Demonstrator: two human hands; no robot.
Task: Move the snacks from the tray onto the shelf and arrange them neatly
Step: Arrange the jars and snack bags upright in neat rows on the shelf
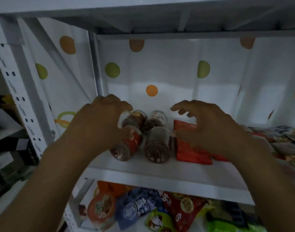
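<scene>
Several clear snack jars lie on their sides on the white shelf board [160,174]: front-left jar [125,149], front-right jar [157,146], back-left jar [136,118], back-right jar [156,119]. My left hand [96,121] is cupped over the two left jars, its thumb resting on the front-left one and its fingers curled above the back-left one, not closed on either. An orange-red snack packet [190,153] lies flat just right of the jars. My right hand [210,126] hovers over it with fingers spread and holds nothing. No tray is in view.
More colourful packets [285,139] are piled at the shelf's right end. The lower shelf holds a heap of snack bags [143,208]. A perforated white upright [21,101] stands at the left. The shelf above [160,17] hangs low overhead. A dotted white sheet lines the back.
</scene>
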